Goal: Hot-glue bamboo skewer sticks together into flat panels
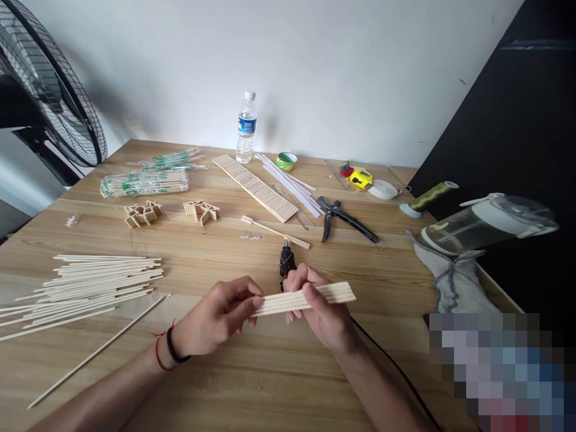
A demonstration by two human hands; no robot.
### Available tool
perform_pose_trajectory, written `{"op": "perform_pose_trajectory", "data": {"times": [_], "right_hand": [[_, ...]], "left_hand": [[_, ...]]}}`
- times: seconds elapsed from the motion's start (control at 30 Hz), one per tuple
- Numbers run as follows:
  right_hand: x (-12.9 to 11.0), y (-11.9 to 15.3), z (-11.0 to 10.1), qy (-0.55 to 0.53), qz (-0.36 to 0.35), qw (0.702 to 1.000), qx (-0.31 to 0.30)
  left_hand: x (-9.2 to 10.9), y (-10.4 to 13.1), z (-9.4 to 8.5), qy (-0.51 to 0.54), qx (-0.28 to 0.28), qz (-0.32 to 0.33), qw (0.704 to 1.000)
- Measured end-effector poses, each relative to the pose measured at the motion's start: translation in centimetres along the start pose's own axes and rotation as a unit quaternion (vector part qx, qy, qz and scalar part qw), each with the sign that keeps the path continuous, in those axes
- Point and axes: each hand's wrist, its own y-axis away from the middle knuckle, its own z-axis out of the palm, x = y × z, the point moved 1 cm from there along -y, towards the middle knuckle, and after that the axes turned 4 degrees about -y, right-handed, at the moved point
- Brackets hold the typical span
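Note:
My left hand (pixel 216 315) and my right hand (pixel 315 309) both hold a small flat panel of glued wooden sticks (pixel 333 294) just above the wooden table (pixel 252 372). The left fingers pinch its left end; the right hand wraps around its middle. A black glue gun (pixel 287 261) lies on the table right behind my right hand, its cord running back under my right forearm. A pile of loose wooden sticks (pixel 90 282) lies to the left of my left hand.
A long stick panel (pixel 254 187), white glue sticks (pixel 292 186), black pliers (pixel 342 219), a water bottle (pixel 246 129), packs of sticks (pixel 144 182), small stick pieces (pixel 144 213), tape measure (pixel 360 177), thread spool (pixel 429 197), a jar (pixel 486 225) on a cloth. A fan (pixel 49 90) stands left.

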Motion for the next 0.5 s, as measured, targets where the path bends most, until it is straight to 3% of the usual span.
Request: {"op": "perform_pose_trajectory", "data": {"times": [0.13,0.3,0.5], "right_hand": [[0.61,0.59,0.12,0.054,-0.043,0.996,0.051],[0.28,0.49,0.34,0.028,-0.073,0.987,0.139],[0.09,0.39,0.35,0.007,-0.074,0.983,0.169]], "left_hand": [[0.09,0.33,0.79,-0.007,-0.046,-0.006,0.999],[-0.10,0.37,1.00,-0.018,-0.116,-0.002,0.993],[0.16,0.50,0.84,-0.096,-0.103,0.026,0.990]]}}
